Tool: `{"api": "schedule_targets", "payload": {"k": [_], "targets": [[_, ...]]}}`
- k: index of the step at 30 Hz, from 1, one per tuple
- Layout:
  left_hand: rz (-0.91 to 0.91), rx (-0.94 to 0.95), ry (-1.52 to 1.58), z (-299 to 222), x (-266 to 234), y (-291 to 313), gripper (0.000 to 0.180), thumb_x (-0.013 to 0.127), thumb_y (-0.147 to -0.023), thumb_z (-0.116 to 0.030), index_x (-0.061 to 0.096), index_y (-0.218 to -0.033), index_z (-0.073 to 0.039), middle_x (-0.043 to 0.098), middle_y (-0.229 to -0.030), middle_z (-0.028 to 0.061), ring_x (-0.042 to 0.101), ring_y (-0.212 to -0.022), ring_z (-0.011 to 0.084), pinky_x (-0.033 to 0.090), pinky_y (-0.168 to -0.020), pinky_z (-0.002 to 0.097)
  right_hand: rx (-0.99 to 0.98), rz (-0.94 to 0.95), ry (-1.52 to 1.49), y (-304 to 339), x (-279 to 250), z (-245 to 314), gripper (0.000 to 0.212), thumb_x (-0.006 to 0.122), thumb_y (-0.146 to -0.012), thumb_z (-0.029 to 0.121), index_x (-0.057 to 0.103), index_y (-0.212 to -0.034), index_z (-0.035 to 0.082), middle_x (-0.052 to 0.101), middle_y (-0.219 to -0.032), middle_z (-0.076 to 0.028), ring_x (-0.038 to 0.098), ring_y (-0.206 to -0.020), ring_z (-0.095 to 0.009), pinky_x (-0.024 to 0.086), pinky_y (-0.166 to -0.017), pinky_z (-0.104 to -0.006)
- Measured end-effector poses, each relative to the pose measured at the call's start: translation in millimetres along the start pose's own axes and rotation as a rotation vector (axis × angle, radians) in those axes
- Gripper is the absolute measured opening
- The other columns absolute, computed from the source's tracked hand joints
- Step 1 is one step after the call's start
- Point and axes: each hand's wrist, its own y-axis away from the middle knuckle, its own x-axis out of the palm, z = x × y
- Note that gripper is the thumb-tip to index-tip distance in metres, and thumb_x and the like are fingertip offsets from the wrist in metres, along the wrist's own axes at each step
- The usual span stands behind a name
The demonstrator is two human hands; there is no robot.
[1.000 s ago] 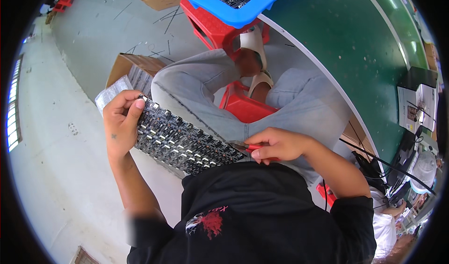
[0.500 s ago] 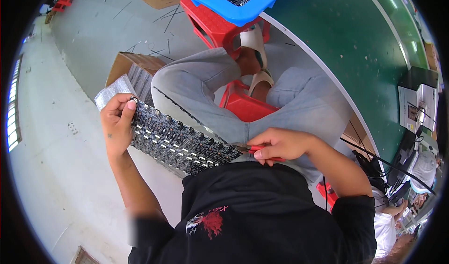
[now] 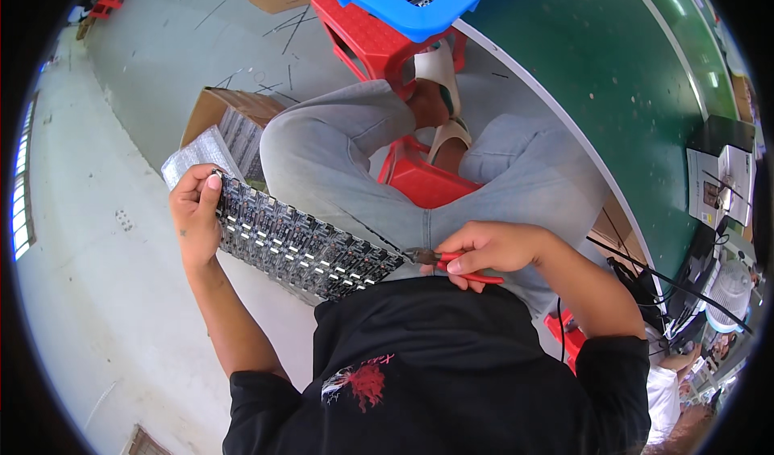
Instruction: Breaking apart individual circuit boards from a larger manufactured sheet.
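My left hand (image 3: pixel 196 211) is closed on the upper left corner of a dark circuit board panel (image 3: pixel 294 237), thumb on top. The panel slants down to the right over my lap, carrying rows of small components and white connectors. My right hand (image 3: pixel 493 249) is wrapped round red-handled cutting pliers (image 3: pixel 486 278). Their metal jaws are at the panel's right corner; whether they touch it I cannot tell. A thin dark strip (image 3: pixel 367 227) shows beside the panel's upper edge, against my jeans.
A blue tray (image 3: pixel 419 26) of circuit boards sits above a red stool (image 3: pixel 355 31). Beyond my left knee stands a cardboard box (image 3: pixel 214 112) with bubble wrap (image 3: pixel 197 152). The green table (image 3: pixel 621 76) curves along the right. Dark offcut strips (image 3: pixel 292 35) litter the floor.
The long dark strip along the panel's upper edge has dropped away, leaving a shorter length visible. The panel and left hand have shifted slightly left; the pliers have drawn a little right.
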Motion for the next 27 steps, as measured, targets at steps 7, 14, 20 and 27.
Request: {"api": "schedule_targets", "payload": {"k": [7,14,20,27], "targets": [[-0.105,0.002,-0.035,17.3,-25.5,4.1,0.016,0.063,-0.100,-0.015,0.066,-0.103,0.001,0.063,-0.091,-0.0023,0.054,-0.080,0.0052,0.043,-0.075,0.0216,-0.294,-0.654,0.645,26.3,4.0,12.7,0.038,0.065,-0.092,0.021,0.061,-0.122,-0.001,0.058,-0.080,-0.014,0.061,-0.073,-0.021,0.049,-0.069,-0.0361],[-0.374,0.021,0.405,35.4,-82.8,7.7,0.018,0.055,-0.106,-0.018,0.063,-0.107,-0.002,0.066,-0.097,0.0033,0.061,-0.091,0.0114,0.051,-0.083,0.0289,-0.381,-1.022,0.422,18.8,5.2,27.4,0.032,0.071,-0.089,0.017,0.053,-0.111,0.003,0.055,-0.082,-0.005,0.053,-0.074,-0.013,0.047,-0.069,-0.0316],[-0.555,-0.225,0.815,20.4,-2.9,-3.5,0.049,0.032,-0.110,-0.031,0.045,-0.141,0.005,0.052,-0.144,0.0207,0.051,-0.132,0.0364,0.040,-0.114,0.0540,-1.009,-0.769,0.065,-94.8,9.0,23.7,0.048,0.076,-0.088,0.007,0.042,-0.121,0.009,0.057,-0.126,-0.013,0.060,-0.106,-0.016,0.049,-0.091,-0.0306],[-0.494,-0.396,1.087,32.6,52.1,38.7,0.056,0.027,-0.111,-0.038,0.035,-0.151,0.000,0.043,-0.154,0.0164,0.043,-0.140,0.0354,0.034,-0.118,0.0520,-1.025,-0.945,-0.250,-115.9,26.2,77.9,0.035,0.069,-0.091,0.003,0.044,-0.114,0.008,0.060,-0.111,-0.009,0.061,-0.095,-0.012,0.049,-0.083,-0.0263]]}}
